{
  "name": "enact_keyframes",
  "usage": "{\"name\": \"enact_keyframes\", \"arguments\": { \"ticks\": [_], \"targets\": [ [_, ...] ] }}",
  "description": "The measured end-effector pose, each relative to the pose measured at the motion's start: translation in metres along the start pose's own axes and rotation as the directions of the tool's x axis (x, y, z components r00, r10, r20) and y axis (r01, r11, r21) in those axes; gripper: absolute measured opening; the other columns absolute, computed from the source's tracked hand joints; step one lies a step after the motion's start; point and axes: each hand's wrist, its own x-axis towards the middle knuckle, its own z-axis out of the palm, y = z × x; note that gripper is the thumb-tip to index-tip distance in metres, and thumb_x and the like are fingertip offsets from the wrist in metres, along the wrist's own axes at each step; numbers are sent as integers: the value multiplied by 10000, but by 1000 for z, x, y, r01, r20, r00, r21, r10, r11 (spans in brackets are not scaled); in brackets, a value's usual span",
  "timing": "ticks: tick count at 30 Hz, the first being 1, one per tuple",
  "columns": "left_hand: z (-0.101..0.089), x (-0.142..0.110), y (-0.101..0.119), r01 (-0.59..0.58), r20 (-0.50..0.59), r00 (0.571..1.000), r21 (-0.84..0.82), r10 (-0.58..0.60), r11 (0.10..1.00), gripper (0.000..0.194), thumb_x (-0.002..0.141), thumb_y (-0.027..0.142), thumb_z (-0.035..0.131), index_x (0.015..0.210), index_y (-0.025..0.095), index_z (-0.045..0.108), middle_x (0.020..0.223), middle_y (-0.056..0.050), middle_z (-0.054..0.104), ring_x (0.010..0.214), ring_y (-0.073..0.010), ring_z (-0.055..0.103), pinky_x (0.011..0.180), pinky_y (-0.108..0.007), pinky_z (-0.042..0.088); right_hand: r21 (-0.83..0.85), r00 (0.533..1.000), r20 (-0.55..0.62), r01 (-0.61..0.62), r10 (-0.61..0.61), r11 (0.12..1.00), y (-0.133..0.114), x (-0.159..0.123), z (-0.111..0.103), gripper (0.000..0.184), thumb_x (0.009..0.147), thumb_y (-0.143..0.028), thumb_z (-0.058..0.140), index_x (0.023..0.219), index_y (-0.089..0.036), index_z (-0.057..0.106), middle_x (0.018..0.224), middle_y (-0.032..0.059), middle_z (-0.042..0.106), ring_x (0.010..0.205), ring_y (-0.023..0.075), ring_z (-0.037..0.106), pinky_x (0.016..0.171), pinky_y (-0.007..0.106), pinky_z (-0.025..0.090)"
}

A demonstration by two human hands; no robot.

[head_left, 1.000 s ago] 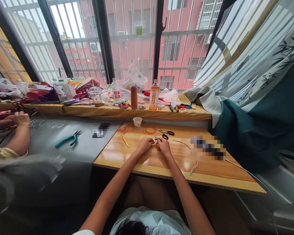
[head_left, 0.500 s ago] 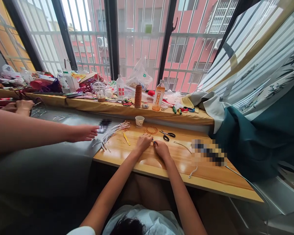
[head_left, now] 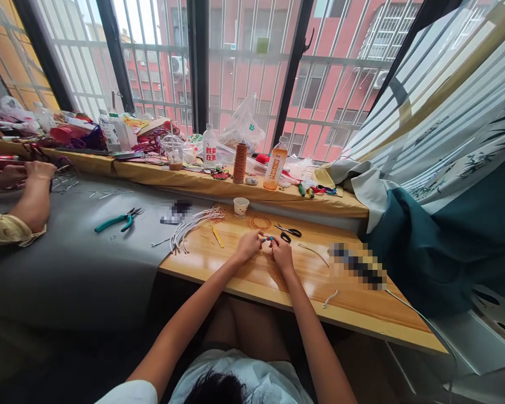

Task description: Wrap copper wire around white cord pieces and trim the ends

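Observation:
Over the wooden board, my left hand (head_left: 250, 246) and my right hand (head_left: 281, 252) face each other with fingertips pinched close together. Something thin and small seems to run between them, too fine to name; bits of blue show at the fingertips. Just beyond the hands lies a coil of thin orange-brown wire or cord (head_left: 259, 223). Black-handled scissors (head_left: 287, 232) rest near the right hand. To the left of my left hand are yellow tweezers (head_left: 217, 236) and a bundle of white cords (head_left: 185, 230). A paper cup (head_left: 240, 207) stands behind the coil.
Teal-handled pliers (head_left: 120, 220) lie on the grey mat (head_left: 88, 258). At far left, a co-worker's hands (head_left: 25, 175) work. The cluttered sill holds a brown thread spool (head_left: 239, 163) and an orange drink bottle (head_left: 275, 164). A pixelated object (head_left: 357, 266) lies right.
The co-worker's outstretched arm has drawn back to the left, and the pliers now show on the grey mat. My fingertips have moved slightly apart.

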Motion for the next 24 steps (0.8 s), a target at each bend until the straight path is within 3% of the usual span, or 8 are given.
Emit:
{"name": "enact_keyframes", "arguments": {
  "ticks": [4, 7, 14, 19, 24],
  "targets": [
    [-1, -5, 2, -10, -22, 1000, 58, 11, 998, 269, 826, 198, 381, 1053, 183, 524, 922, -80, 619, 852, -168, 561, 720, -248, 396, 68, 1000, 24, -2, 0, 998, 3, 2, 1, 299, 767, -267, 337, 760, -151, 613, 628, 25, 591, 555, 138, 520, 543, 225, 369],
    [-3, -6, 1, -56, 8, 998, 84, 55, 995, 223, 820, 175, 384, 947, 167, 568, 917, -88, 611, 849, -180, 560, 751, -272, 393, 118, 998, 54, -34, 28, 992, 7, 3, 2, 281, 753, -274, 367, 748, -150, 619, 583, 13, 580, 508, 131, 508, 513, 225, 372],
    [-4, -6, -3, -135, 35, 990, 43, 133, 990, 203, 812, 156, 392, 917, 149, 565, 909, -95, 591, 846, -191, 561, 769, -294, 388, 245, 988, 98, -137, 116, 960, 13, 6, 5, 244, 795, -334, 461, 721, -134, 578, 563, -35, 546, 445, 69, 471, 479, 215, 396],
    [-3, -3, -4, -87, -30, 996, -81, 85, 993, 230, 815, 195, 385, 861, 131, 601, 864, -97, 606, 816, -185, 556, 733, -276, 380, 410, 984, 70, -177, 163, 895, 14, 10, 2, 413, 741, -486, 441, 637, -118, 598, 536, 14, 572, 441, 91, 514, 429, 213, 411],
    [-8, 7, -7, -30, -42, 999, -308, 17, 951, 323, 806, 258, 361, 764, 97, 638, 639, -50, 607, 597, -118, 525, 566, -206, 368, 538, 980, -72, -118, 185, 835, 19, 16, -9, 614, 757, -601, 226, 781, -105, 588, 662, 82, 617, 572, 129, 582, 530, 242, 463]
  ]
}}
